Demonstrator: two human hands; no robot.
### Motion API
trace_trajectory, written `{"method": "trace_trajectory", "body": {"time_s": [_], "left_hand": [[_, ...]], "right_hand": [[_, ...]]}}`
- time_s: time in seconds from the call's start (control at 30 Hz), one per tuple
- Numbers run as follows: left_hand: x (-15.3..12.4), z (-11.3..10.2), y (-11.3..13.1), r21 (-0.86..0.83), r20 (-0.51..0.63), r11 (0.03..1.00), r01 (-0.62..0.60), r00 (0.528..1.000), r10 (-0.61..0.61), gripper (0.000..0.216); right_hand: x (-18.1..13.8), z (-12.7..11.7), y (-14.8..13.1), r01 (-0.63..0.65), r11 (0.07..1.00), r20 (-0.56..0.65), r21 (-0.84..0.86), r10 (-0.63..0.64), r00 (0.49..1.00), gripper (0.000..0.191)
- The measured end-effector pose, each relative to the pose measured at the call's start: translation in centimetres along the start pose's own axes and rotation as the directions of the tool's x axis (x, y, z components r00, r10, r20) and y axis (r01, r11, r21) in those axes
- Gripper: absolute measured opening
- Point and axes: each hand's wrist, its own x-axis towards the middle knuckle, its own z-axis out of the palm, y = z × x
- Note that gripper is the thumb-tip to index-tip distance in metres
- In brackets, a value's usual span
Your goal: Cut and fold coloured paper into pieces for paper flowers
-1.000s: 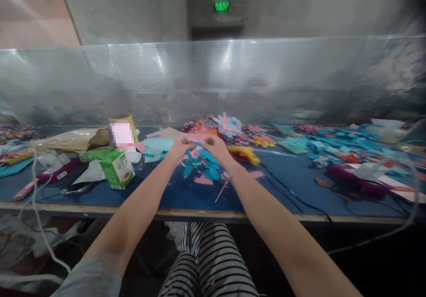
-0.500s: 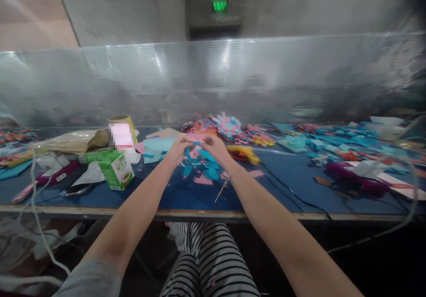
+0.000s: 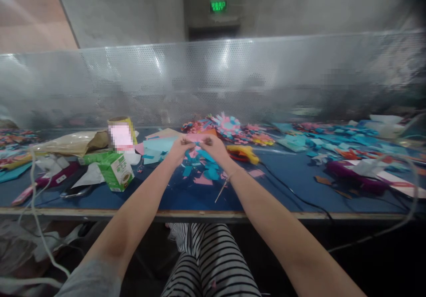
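My left hand (image 3: pixel 179 150) and my right hand (image 3: pixel 214 148) meet over the middle of the table, fingertips pinched close together. Between them is a small blue paper piece (image 3: pixel 197 144), gripped from both sides; its exact shape is too small to make out. Right below lie blue paper scraps (image 3: pixel 211 170) and pink paper scraps (image 3: pixel 203 179). Behind the fingers is a pink paper sheet (image 3: pixel 199 136). A fringed pink and blue paper flower (image 3: pixel 228 125) stands just beyond my right hand. To the right of that hand rests a yellow glue gun (image 3: pixel 244 152) with a black cord.
A green and white box (image 3: pixel 117 173) stands left of my arms, near a phone (image 3: pixel 77 191) and a purple power strip (image 3: pixel 61 173). Another purple power strip (image 3: pixel 356 177) lies at right, before blue paper pieces (image 3: pixel 349 135). A perforated metal screen (image 3: pixel 199 80) rises behind the table.
My fingers have shifted slightly around the blue paper piece, still pinching it in the same place. The camera view has moved very little, and the things on the table stay put.
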Motion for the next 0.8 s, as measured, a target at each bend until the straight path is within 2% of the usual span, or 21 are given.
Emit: {"method": "trace_trajectory", "body": {"time_s": [0.17,0.3,0.43,0.57,0.7,0.8], "left_hand": [[0.3,-0.1,0.2,-0.086,-0.066,0.996,0.003,0.998,-0.008,0.024],[0.3,0.1,0.9,-0.195,-0.135,0.981,0.005,0.990,-0.032,0.022],[0.1,0.1,1.5,-0.264,-0.129,0.964,0.002,0.991,-0.038,0.018],[0.1,0.1,1.7,-0.285,-0.133,0.958,0.032,0.989,-0.072,0.020],[0.2,0.3,1.7,-0.307,-0.184,0.950,0.059,0.976,-0.120,0.025],[0.1,0.3,1.6,-0.274,-0.205,0.961,0.045,0.973,-0.105,0.026]], "right_hand": [[-0.1,-0.2,-0.6,-0.034,0.991,0.004,0.130,0.034,0.999,0.025],[-0.1,-0.1,-0.8,-0.100,0.984,-0.019,0.149,0.104,0.994,0.028],[-0.1,0.5,-0.3,-0.141,0.987,-0.008,0.071,0.142,0.990,0.030],[-0.1,0.8,0.5,-0.176,0.984,0.053,-0.023,0.177,0.983,0.035],[0.0,0.7,0.6,-0.119,0.992,0.053,-0.036,0.121,0.991,0.029],[0.1,0.4,0.1,-0.069,0.995,0.034,-0.075,0.072,0.997,0.028]]}}
